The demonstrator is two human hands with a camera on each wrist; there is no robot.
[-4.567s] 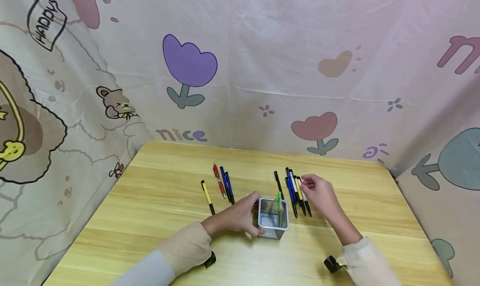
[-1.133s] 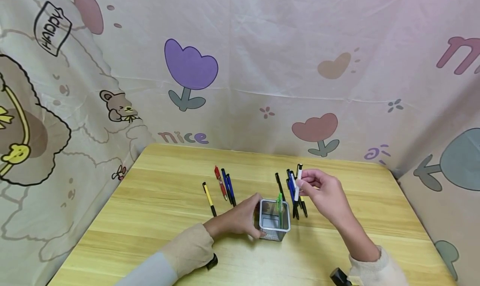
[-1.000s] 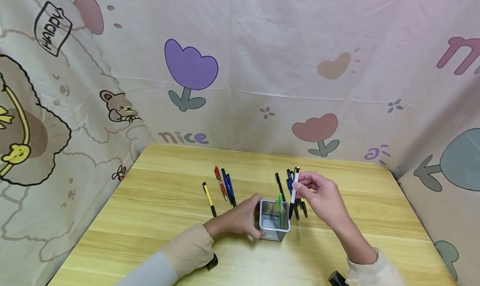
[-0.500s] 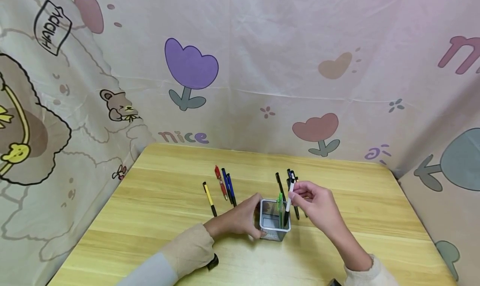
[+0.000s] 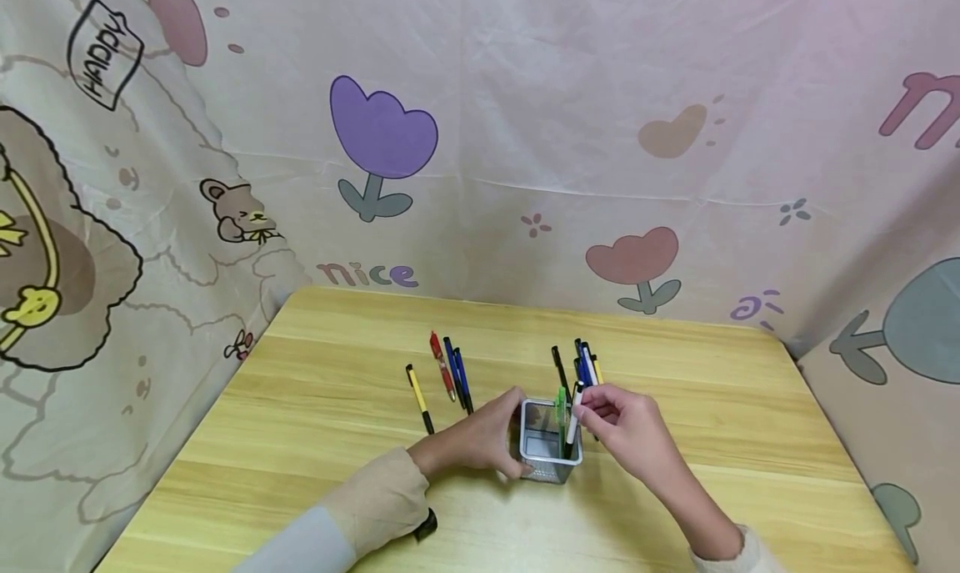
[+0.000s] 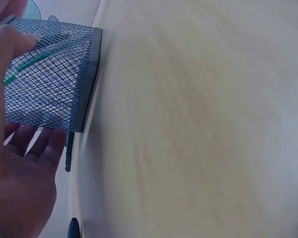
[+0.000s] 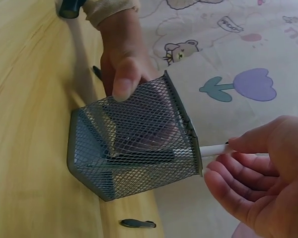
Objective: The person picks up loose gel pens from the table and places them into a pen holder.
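A square silver mesh pen holder [image 5: 549, 471] stands on the table with a green pen [image 5: 561, 413] inside it. My left hand [image 5: 486, 434] holds it from the left, thumb in front and fingers behind; in the left wrist view the left hand [image 6: 27, 183] curves round the mesh. Between thumb and fingers of my right hand [image 5: 626, 427] is the top of a white pen [image 5: 574, 423] with black ends. Most of that pen is inside the holder, near its right wall. The right wrist view shows the white pen [image 7: 214, 150] entering past the rim, right fingertips close to it.
Left of the holder lie a yellow pen [image 5: 418, 396], a red pen [image 5: 442, 368] and blue pens [image 5: 462, 381]. A black pen [image 5: 559, 366] and several blue, white and yellow pens [image 5: 588, 363] lie behind and right of it. A patterned cloth [image 5: 495, 139] hangs behind the table.
My right hand took the white pen from the right-hand group, carried it left and lowered it into the holder. My left hand has stayed on the holder.
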